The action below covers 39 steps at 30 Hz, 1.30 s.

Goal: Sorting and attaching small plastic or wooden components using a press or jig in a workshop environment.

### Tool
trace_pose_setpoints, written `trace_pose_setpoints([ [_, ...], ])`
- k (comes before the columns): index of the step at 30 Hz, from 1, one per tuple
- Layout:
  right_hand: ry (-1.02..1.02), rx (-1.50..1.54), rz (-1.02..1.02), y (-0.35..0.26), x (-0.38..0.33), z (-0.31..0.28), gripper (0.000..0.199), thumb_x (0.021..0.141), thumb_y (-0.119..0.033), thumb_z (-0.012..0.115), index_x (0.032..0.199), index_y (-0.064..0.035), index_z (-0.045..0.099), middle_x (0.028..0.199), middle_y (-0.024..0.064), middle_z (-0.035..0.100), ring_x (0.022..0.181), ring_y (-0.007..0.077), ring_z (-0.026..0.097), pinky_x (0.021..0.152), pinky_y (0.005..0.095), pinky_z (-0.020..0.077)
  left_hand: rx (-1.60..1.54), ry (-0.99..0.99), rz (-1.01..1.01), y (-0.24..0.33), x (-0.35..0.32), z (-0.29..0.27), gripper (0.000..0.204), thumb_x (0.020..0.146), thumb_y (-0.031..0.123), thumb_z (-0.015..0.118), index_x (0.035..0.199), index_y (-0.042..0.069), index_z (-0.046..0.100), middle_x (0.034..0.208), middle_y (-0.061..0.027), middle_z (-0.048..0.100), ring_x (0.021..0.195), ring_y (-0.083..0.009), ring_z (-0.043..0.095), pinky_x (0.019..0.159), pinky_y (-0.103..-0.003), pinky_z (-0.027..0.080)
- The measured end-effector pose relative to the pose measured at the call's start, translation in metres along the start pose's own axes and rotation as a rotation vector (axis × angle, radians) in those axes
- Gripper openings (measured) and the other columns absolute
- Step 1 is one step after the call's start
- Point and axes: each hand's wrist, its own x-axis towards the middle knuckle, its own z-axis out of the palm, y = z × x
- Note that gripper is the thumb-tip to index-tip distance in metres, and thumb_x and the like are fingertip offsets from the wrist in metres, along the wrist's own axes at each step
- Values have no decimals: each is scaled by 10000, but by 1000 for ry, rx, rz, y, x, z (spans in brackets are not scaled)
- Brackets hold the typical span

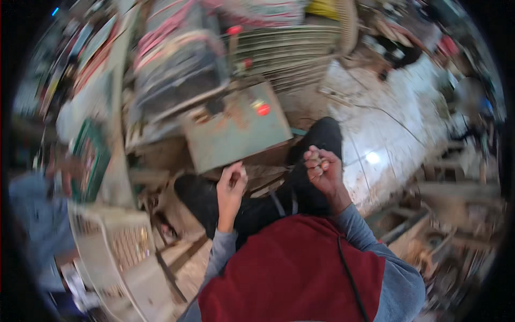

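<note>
My left hand (231, 185) is above my dark trouser leg, near the front edge of a worn grey-green box-like bench (236, 134). Its fingers are curled in toward the thumb; anything between them is too small or blurred to name. Over my other knee, my right hand (325, 170) is turned partly palm up, with fingers bent around something small and brownish that I cannot make out. On the bench top lies a small red and yellow item (262, 109), beyond both hands, next to rusty brown stains.
A dark padded seat (179, 75) and slatted panel (289, 48) stand beyond the bench. At left are a green crate (90, 161) and beige plastic chair (134, 247). A cable (386, 110) crosses tiled floor (375, 139) at right; wooden and metal clutter (434, 231) lies nearer.
</note>
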Motion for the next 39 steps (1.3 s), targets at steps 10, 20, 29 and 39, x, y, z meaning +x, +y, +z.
trace_pose_setpoints([
  [10,-44,-207,222,48,41,10,275,925,-185,522,1115,-11,619,1033,150,623,707,182,566,563,293,492,-174,196,16,-11,39,-20,317,934,55,634,1234,-43,601,1058,-56,664,982,-136,631,903,-274,484],
  [20,41,-189,266,47,32,8,236,932,-159,549,1110,-25,625,991,133,619,696,160,545,523,269,459,108,247,142,-75,92,-8,223,886,86,669,1070,-32,626,910,-51,673,875,-138,644,818,-310,507],
  [29,105,-301,254,49,36,9,218,940,-174,532,1083,-45,634,927,97,613,648,147,499,497,253,399,644,246,260,-103,129,4,256,791,111,700,1018,-4,671,949,-139,595,853,-333,632,766,-415,524],
  [39,34,-261,230,38,32,3,216,948,-161,533,1104,-49,631,911,81,619,587,119,484,450,229,376,492,246,357,-121,134,-3,307,776,144,732,1057,27,692,1090,-153,601,1049,-369,585,862,-444,511],
])
